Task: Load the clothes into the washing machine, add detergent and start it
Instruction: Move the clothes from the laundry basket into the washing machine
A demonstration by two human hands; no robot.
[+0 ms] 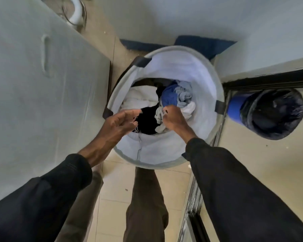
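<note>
A round laundry basket [166, 67] with a white lining stands on the floor in front of me. Inside lie a white garment [140, 98], a blue one [170, 96], a pale blue one [184, 93] and a black one [147, 121]. My right hand [173, 117] is inside the basket, fingers closed on a light grey garment [158, 116]. My left hand [119, 123] hovers over the basket's left rim, fingers spread, holding nothing. The washing machine [33, 84], covered by a grey-white sheet, stands at the left.
A blue bin with a black liner [271, 114] stands to the right of the basket, beyond a sliding door track [192, 198]. A dark blue mat [199, 44] lies behind the basket by the wall. My legs stand on beige tiles below.
</note>
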